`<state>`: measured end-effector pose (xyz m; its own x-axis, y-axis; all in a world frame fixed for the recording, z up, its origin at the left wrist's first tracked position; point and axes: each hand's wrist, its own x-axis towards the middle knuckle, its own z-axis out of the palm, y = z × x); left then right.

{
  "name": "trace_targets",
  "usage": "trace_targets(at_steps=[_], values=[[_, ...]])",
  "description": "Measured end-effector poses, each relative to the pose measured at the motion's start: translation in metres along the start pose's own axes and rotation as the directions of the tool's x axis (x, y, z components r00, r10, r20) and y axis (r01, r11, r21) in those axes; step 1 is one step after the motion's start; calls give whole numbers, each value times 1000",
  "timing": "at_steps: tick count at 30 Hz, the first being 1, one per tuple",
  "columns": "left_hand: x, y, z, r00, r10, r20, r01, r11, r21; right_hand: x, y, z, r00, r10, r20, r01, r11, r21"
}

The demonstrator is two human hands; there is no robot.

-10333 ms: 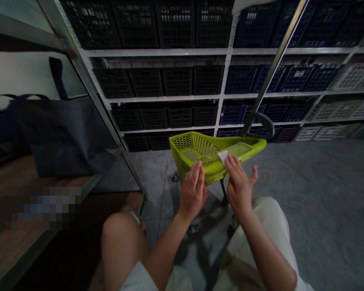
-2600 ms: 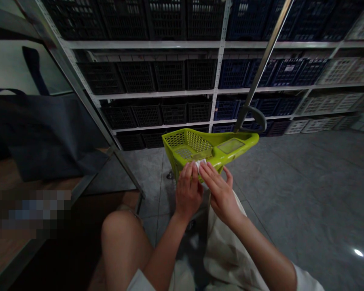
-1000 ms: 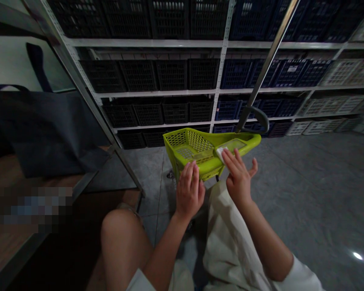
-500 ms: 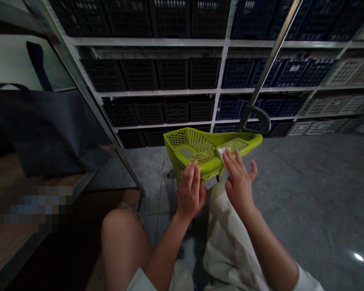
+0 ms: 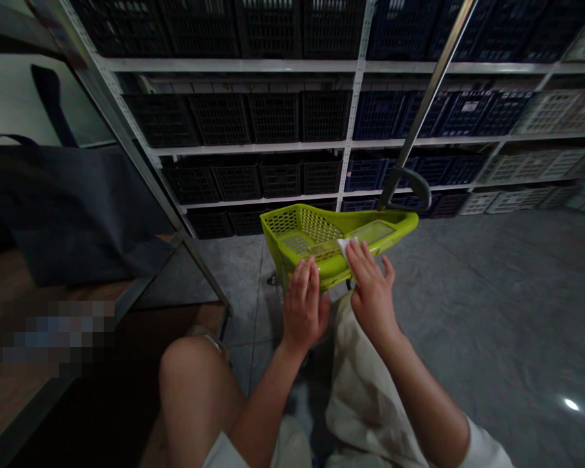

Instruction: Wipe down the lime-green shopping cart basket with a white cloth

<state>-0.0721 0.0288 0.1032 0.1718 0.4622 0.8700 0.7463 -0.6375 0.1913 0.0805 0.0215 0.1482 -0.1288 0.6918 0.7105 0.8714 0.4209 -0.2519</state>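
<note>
A lime-green plastic cart [image 5: 390,239] with a perforated basket at its left end stands in front of my knees. My left hand [image 5: 303,305] grips its near rim, fingers over the edge and thumb lower at the side. With its fingers nearly straight, my right hand [image 5: 372,286] presses a white wipe [image 5: 346,246] against the rim, right of my left hand. Most of the wipe is hidden beneath the fingers. A metal pole [image 5: 431,91] with a dark grey loop handle [image 5: 416,185] rises behind the cart's right end.
Shelving [image 5: 283,148] with black, blue and pale crates spans the back. At the left, a dark bag [image 5: 78,214] sits on a brown-topped metal-framed bench [image 5: 141,286]. Grey tiled floor [image 5: 492,292] lies right of the cart.
My right hand has slid left along the rim with the wipe, closer to my left hand. The left hand keeps its place on the cart. The view has shifted slightly.
</note>
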Motion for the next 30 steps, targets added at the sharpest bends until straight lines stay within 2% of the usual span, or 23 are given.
trace_targets(at_steps=[3,5,8,11,13,17,19,22,25,27,30], values=[[0,1,3,1000,-5,-29,5,1000,18,-7,-23,-2,979,-175,105,168,983,69],[0,1,2,1000,0,-31,1,1000,22,-8,-22,-3,969,-221,114,212,973,87],[1,1,-2,1000,6,11,-6,1000,10,0,1,-2,995,-97,23,95,994,54],[2,2,-3,999,9,31,-9,1000,-1,7,15,0,996,63,-65,-62,998,22],[2,3,-1,1000,0,20,0,1000,4,4,7,0,998,44,-38,-43,999,29],[-1,3,4,1000,-5,-23,5,1000,18,-10,-22,-2,985,-151,79,144,986,88],[-1,2,3,1000,-1,-29,1,1000,16,-12,-22,-2,977,-197,77,189,977,101],[0,1,-1,1000,7,1,-7,1000,4,-5,-2,2,989,-149,4,147,983,108],[2,1,-4,999,16,33,-16,1000,1,1,11,7,995,3,-95,5,997,78],[2,2,-2,999,15,29,-16,1000,8,-1,5,9,993,49,-109,-42,997,68],[1,2,3,1000,6,-12,-5,1000,17,-8,-16,8,999,-40,-31,43,995,90]])
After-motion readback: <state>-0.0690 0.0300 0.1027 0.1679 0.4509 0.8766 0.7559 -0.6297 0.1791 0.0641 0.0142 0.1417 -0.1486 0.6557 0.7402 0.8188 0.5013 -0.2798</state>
